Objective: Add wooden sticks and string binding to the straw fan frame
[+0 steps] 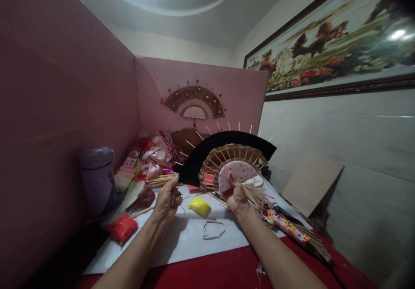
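A handmade fan is held upright over the table, with a black outer band, a woven brown arc and thin wooden sticks poking out past the top edge. My right hand grips its pale, red-dotted half-round base, thumb on the front. At the fan's lower left corner, my left hand is closed, thumb and finger pinching the end of the black band. Below the fan lie a yellow packet and a loop of thin clear material on the white sheet.
A purple flask and a red packet stand at left, near piled pink cloth. Bundled sticks lie behind my left hand. Flower-patterned material lies at right. A finished-looking fan hangs on the pink partition.
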